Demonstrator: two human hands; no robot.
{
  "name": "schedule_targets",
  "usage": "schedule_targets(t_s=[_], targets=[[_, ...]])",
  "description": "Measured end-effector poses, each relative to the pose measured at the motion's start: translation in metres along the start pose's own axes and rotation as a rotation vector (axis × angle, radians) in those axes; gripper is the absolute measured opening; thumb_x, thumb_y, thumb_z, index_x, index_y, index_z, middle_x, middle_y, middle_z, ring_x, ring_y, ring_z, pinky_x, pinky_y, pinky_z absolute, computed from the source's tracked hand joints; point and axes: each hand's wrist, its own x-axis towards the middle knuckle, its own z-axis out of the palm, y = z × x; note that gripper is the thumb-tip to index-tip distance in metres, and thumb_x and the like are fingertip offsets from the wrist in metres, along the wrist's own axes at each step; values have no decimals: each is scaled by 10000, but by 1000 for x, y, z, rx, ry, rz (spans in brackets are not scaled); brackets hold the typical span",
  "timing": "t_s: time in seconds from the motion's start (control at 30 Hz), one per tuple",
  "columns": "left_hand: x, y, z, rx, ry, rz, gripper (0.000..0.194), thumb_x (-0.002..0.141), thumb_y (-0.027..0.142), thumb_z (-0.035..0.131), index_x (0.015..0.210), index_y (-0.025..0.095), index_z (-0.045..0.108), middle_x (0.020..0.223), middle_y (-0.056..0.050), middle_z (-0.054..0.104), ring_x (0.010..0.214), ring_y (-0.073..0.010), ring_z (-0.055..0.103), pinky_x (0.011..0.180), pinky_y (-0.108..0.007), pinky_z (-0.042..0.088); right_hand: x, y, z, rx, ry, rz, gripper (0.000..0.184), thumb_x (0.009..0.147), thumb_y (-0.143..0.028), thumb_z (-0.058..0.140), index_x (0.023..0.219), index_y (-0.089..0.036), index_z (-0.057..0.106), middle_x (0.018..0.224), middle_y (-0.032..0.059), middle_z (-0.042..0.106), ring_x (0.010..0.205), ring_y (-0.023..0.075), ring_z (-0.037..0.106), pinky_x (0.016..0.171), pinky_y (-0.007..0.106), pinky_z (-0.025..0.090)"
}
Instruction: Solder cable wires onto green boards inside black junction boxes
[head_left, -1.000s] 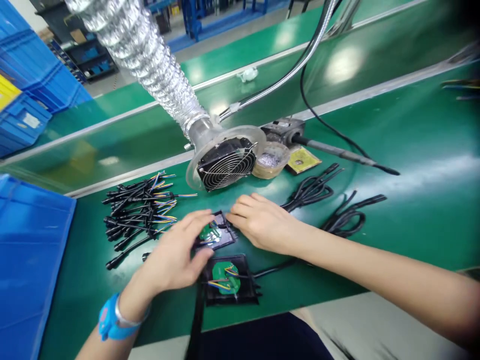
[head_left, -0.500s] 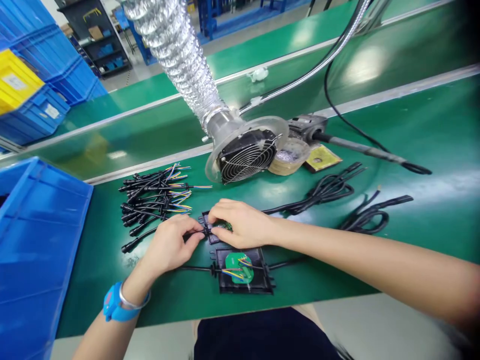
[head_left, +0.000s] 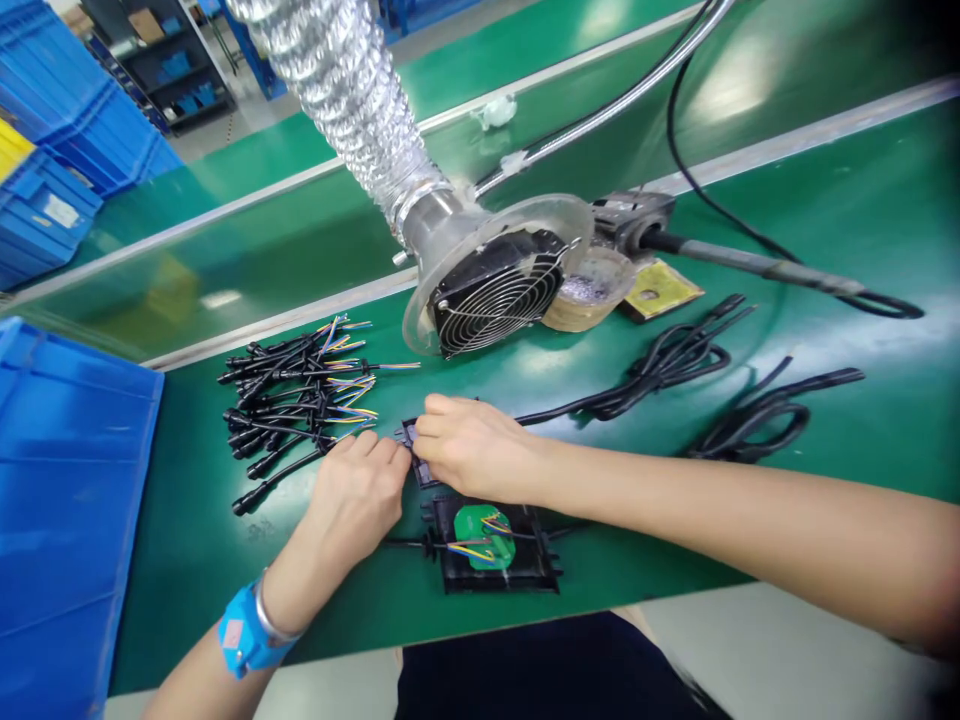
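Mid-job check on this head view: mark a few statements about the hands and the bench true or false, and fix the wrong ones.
1. The right hand partly covers the farther case. True.
2. The right wrist wears the blue band. False: the blue wristband is on the left wrist.
3. A green board lies in the nearer case. True.
4. The short black cables are piled right of the fan. False: the short black cables lie left of the fan.
5. Coloured wires reach the green board. True.
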Motion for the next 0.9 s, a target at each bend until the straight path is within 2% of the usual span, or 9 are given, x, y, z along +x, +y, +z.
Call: schedule_targets(t_s=[0.13,0.23,0.33,0.43,0.57,0.7,0.8,0.87,0.9], targets=[[-4,3,7,19,22,-52,262,879,42,462,709,175,610,652,-49,587,661,-216,545,596,-346,400,5,-5,-3,-68,-38,-13,190,923,-141,546,765,-145,650,758,58,619,858,200,476,633,310,308],[-11,-2,5,14,53,-72,166,924,156,513,883,167,673,696,-38,626,664,-215,563,612,-347,440,1,0,-13,-102,-44,-15,166,916,-215,600,776,-167,674,797,45,646,848,189,472,657,302,327],[-17,-5,-3,-46,112,-104,258,924,221,552,1145,118,638,912,-86,685,799,-227,611,715,-356,502,-15,6,-28,-123,-13,-5,186,940,-312,576,916,-174,699,953,59,678,910,195,471,739,316,370],[-18,3,-10,-171,138,-91,363,939,212,515,1269,70,564,1149,-145,644,1027,-255,589,901,-388,502,-34,3,-35,-159,34,41,267,988,-252,452,1076,-131,673,1057,102,666,964,221,457,784,355,372],[-12,18,-6,-177,60,-22,332,957,224,471,1226,71,591,1190,-149,639,1082,-291,565,923,-450,505,-42,-7,-27,-189,5,18,275,980,-271,462,1087,-120,664,1073,110,659,994,237,472,780,379,360],[-10,17,0,-224,9,-20,309,967,201,438,1210,96,596,1211,-140,634,1107,-288,558,954,-466,492,-37,-10,-18,-216,-40,-20,293,965,-312,490,981,-98,689,1068,127,657,1026,264,491,788,404,353],[-19,11,-6,-407,82,-111,304,959,177,438,1222,134,583,1242,-132,596,1153,-253,537,995,-435,471,-39,-12,-19,-233,-40,4,343,975,-339,467,1062,-79,674,1117,157,647,1040,289,502,804,428,364],[-30,10,-12,-544,124,-206,279,932,154,456,1175,157,593,1181,-119,602,1119,-228,552,957,-401,488,-45,-19,-20,-246,-2,46,330,963,-296,479,1139,-71,645,1196,183,620,1072,313,497,823,451,379],[-36,11,-16,-606,101,-233,249,909,148,480,1122,167,606,1118,-104,617,1067,-218,571,915,-382,503,-50,-25,-20,-237,36,73,318,951,-261,485,1158,-72,635,1216,188,611,1083,321,492,833,458,388]])
